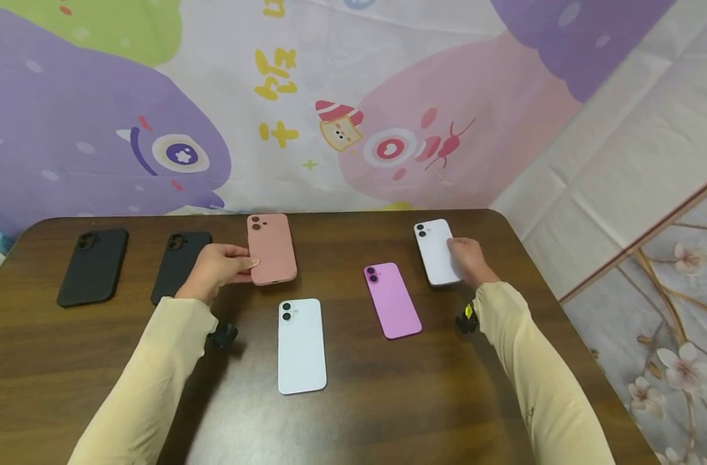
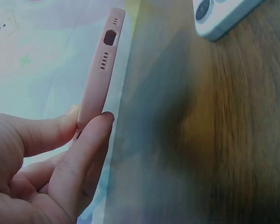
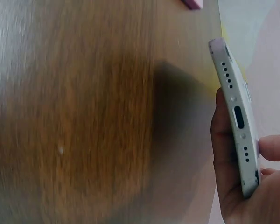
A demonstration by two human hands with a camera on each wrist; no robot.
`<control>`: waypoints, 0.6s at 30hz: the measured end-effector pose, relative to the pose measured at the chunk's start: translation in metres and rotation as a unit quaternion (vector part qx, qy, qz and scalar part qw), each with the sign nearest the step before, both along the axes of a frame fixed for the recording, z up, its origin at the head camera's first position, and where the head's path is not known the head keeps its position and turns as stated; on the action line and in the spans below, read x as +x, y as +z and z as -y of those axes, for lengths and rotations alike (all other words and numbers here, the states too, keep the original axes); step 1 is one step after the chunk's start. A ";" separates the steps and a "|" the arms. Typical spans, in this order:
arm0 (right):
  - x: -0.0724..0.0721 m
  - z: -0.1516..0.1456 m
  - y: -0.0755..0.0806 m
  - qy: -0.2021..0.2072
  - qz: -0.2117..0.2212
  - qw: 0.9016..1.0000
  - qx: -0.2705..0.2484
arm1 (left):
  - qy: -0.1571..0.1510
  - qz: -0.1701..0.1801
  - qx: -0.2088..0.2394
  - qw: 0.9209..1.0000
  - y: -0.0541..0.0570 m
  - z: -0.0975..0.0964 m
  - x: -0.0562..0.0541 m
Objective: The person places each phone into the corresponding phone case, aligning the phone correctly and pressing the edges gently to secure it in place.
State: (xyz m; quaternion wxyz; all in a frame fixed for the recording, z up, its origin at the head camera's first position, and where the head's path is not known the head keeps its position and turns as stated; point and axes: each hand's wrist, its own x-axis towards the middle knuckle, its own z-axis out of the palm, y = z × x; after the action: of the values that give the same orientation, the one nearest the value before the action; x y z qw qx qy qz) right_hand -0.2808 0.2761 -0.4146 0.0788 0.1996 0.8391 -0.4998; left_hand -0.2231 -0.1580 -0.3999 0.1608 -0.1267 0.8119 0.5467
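Note:
My left hand (image 1: 216,265) pinches the lower left edge of a pink phone case (image 1: 274,250) between thumb and fingers. In the left wrist view the pink phone case (image 2: 97,79) stands edge-on, its port cutout and small speaker holes showing, above the tabletop. My right hand (image 1: 468,258) grips a white phone (image 1: 435,252) by its right side, thumb on the back. The right wrist view has this white phone (image 3: 235,112) bottom edge on, with its charging port and fingers (image 3: 221,140) behind it. Both backs face up in the head view.
A second white phone (image 1: 302,345) lies at the middle front of the wooden table (image 1: 365,413). A purple-pink phone (image 1: 392,300) lies between the hands. Two black phone cases (image 1: 94,267) are at the left, one partly behind my left hand. A cartoon cloth (image 1: 307,187) hangs behind.

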 end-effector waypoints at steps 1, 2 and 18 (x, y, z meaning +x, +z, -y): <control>-0.001 0.001 -0.001 0.000 -0.001 1.000 -0.004 | -0.001 -0.002 0.003 1.000 0.000 -0.001 0.000; -0.001 0.003 -0.001 -0.001 0.000 1.000 -0.009 | -0.003 -0.005 0.008 1.000 0.001 -0.002 0.000; 0.000 0.028 0.007 -0.001 0.018 0.998 -0.058 | -0.021 -0.036 0.052 0.998 0.003 -0.017 0.000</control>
State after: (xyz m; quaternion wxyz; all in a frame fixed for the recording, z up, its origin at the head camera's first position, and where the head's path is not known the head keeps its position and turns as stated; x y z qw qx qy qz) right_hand -0.2812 0.2478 -0.4078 0.1046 0.2048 0.8070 -0.5440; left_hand -0.2234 -0.1411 -0.3966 0.1495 -0.0814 0.7903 0.5886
